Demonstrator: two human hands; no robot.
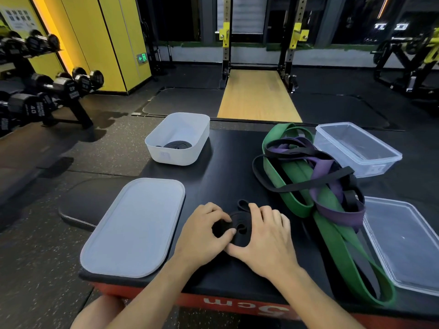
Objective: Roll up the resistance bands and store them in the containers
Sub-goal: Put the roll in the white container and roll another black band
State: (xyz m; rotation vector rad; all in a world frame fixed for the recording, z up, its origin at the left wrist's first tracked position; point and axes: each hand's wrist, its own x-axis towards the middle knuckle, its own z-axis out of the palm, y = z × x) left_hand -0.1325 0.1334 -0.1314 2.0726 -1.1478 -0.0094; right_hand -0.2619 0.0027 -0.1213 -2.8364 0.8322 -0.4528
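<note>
On the black padded top (221,184) right in front of me, I am working a black band coil (240,230) with both hands. My left hand (203,231) is curling in from the left, thumb and forefinger pinching the coil's near edge. My right hand (264,236) is cupping the coil from the right, fingers bent over its far side and thumb tucked under its near edge. A short loop of the same band (242,204) is sticking out just behind the coil.

Left of my hands a white lid (135,226) is lying flat, its near corner reaching the edge of the top. Farther back a white bin (180,159) is standing open with a rolled black band (177,145) lying in it. To my right a tangled pile of loose bands (320,167) is sprawling across the top: a green band (294,203), a purple band (339,216) and thin black ones draped over them. A clear container (370,168) is sitting behind the pile, and a shallow clear tray (403,245) is lying beside its near end.
</note>
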